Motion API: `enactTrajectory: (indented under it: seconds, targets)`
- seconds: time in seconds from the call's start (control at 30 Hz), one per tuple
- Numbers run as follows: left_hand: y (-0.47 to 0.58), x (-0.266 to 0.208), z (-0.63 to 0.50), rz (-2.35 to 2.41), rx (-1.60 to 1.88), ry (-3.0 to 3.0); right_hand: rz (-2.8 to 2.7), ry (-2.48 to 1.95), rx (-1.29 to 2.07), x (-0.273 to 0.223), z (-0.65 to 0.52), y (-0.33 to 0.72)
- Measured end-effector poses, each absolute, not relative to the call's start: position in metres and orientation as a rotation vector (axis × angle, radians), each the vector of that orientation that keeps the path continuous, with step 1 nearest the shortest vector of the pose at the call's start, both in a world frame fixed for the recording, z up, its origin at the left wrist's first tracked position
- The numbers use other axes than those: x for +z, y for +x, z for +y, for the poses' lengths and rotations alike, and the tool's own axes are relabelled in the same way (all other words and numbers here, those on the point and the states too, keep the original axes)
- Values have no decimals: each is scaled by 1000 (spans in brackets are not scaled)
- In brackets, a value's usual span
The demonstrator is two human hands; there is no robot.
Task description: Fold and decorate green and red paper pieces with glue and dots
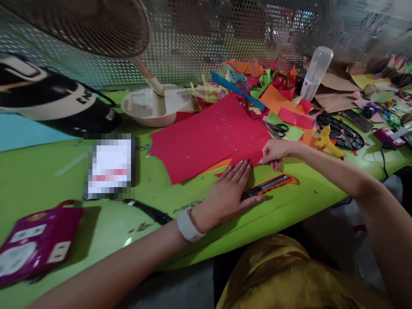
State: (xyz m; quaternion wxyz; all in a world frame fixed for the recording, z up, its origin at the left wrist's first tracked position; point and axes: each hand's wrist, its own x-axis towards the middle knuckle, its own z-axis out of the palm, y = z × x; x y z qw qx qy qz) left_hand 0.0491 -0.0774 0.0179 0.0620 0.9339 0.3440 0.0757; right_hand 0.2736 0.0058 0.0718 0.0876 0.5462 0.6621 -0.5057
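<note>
Red sheet [199, 137]: I see matt paper
Desk [154, 174]: smooth, glossy on my feed
Perforated panel [199, 30]: metallic, I'd say
Bottle [318, 71]: translucent plastic

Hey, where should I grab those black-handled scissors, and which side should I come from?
Probably by the finger loops, from the right: the scissors appear to lie flat, loops to the right, blades pointing left toward the red paper. The right hand is just on their near side, so it seems better placed.
</note>
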Motion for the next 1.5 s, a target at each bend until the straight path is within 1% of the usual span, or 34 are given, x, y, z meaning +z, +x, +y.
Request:
enactTrajectory:
  seconds: [0.1, 0.2, 0.23, 0.27, 0.37, 0.5, 0.6, 0.87, 1.5]
  targets:
    - [45, 34, -68, 1029, 198, 2725, 1982, 1618, -1502, 66, 6, 271]
    - [44, 57, -48, 1178, 353, 2593, 1964, 1631, -1520, 70, 6, 273]
    - [45, 63, -39, 1242, 344, 2530, 1957, 1640, -1525, 71, 6, 274]
    - [48, 69, -31, 1291, 308, 2418, 1951, 1648, -1525, 73, 5, 274]
    - [62, 78, -8, 1206, -34, 1954, 1935, 1665, -1509, 74, 4, 273]
    - [82, 72, 6, 1185, -193, 1661, 1936, 1665, -1529, 74, 2, 272]
    - [85, 64, 7, 1209, -224, 1589, 1951, 1666, -1540, 74, 1, 272]
    - [70, 53, 7, 1187, -163, 1525, 1978, 1643, -1537, 72, 2, 273]
    - [-11, 52, -11, 1372, -215, 1433, 2008, 1693, -1575, 68, 0, 275]
